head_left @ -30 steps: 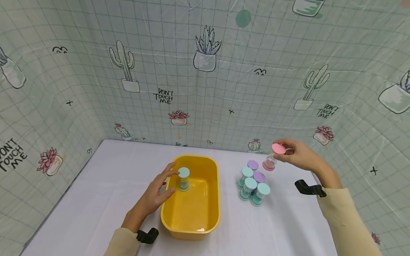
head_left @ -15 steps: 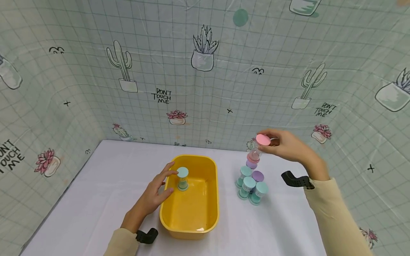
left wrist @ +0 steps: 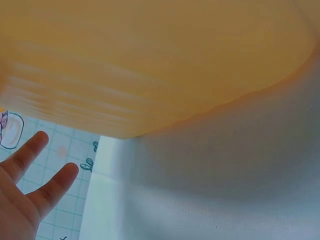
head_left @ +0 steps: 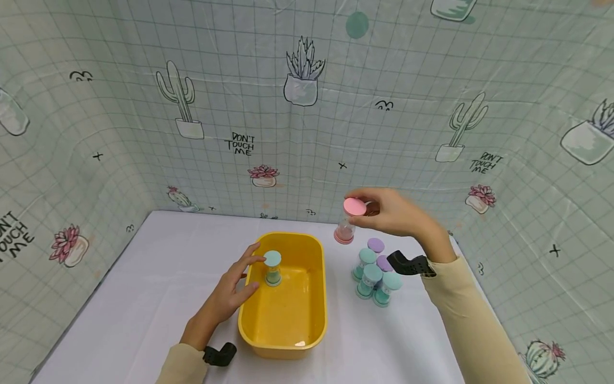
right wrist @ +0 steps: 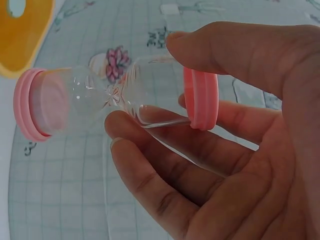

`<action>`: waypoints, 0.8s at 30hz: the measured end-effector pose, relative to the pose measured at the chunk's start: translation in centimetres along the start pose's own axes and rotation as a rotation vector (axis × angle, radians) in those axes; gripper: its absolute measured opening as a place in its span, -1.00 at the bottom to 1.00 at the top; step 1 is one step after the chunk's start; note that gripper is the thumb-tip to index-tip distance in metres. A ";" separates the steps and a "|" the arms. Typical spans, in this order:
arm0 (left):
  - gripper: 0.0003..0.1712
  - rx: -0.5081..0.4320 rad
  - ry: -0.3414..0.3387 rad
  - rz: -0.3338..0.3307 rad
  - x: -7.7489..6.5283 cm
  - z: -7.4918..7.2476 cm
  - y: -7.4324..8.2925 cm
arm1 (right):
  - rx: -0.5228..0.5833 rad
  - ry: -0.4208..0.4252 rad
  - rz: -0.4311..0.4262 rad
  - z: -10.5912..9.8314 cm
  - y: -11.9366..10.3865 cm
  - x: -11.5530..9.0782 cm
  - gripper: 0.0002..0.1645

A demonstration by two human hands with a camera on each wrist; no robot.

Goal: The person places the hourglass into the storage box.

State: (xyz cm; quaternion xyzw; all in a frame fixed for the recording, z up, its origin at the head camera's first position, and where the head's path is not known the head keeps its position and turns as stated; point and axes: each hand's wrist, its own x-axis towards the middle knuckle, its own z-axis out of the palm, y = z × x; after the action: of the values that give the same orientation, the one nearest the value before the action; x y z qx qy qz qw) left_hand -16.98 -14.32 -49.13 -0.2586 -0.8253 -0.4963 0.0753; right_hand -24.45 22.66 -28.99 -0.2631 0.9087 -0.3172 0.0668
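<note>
My right hand (head_left: pixel 390 210) pinches a pink-capped hourglass (head_left: pixel 345 229) by its upper end, holding it above the table between the yellow tub and the grouped hourglasses. In the right wrist view the sand timer's clear glass (right wrist: pixel 155 85) shows, with thumb and fingers around one pink cap (right wrist: pixel 205 100). My left hand (head_left: pixel 232 288) lies at the left rim of the yellow tub (head_left: pixel 318 298), fingers spread and relaxed. Inside that tub stands a teal hourglass (head_left: pixel 273 269), close to the left fingertips. The left wrist view shows the tub's outer wall (left wrist: pixel 150 60) above two extended fingers (left wrist: pixel 55 187).
Right of the tub, several teal hourglasses (head_left: pixel 371 274) stand close together on the white table (head_left: pixel 182 266), with two purple-capped hourglasses (head_left: pixel 376 245) behind and among them. A printed cloth (head_left: pixel 216 96) with cacti hangs around the table's back and sides.
My right hand has carried the pink hourglass leftward, over past the grouped hourglasses toward the tub. The left hand has stayed at the tub's rim.
</note>
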 end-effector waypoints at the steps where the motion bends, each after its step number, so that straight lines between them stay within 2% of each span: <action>1: -0.46 -0.002 0.000 -0.001 0.0 0.0 0.0 | 0.005 -0.006 -0.009 0.3 -0.3 0.2 -0.42; 12: -0.46 0.007 -0.005 -0.004 -0.2 -0.1 0.0 | 0.059 -0.072 -0.081 3.1 -2.4 2.4 -0.45; 18: -0.46 0.007 -0.005 -0.010 -0.3 -0.1 -0.2 | 0.045 -0.108 -0.126 4.6 -2.8 3.3 -0.43; 24: -0.46 0.000 -0.006 -0.002 -0.2 -0.1 -0.2 | 0.069 -0.157 -0.120 6.0 -3.0 4.1 -0.47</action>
State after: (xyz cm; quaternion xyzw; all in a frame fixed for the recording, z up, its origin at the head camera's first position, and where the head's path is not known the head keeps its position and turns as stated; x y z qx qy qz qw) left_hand -16.95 -14.56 -49.29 -0.2594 -0.8258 -0.4954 0.0727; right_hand -24.90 15.26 -31.69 -0.3386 0.8718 -0.3301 0.1279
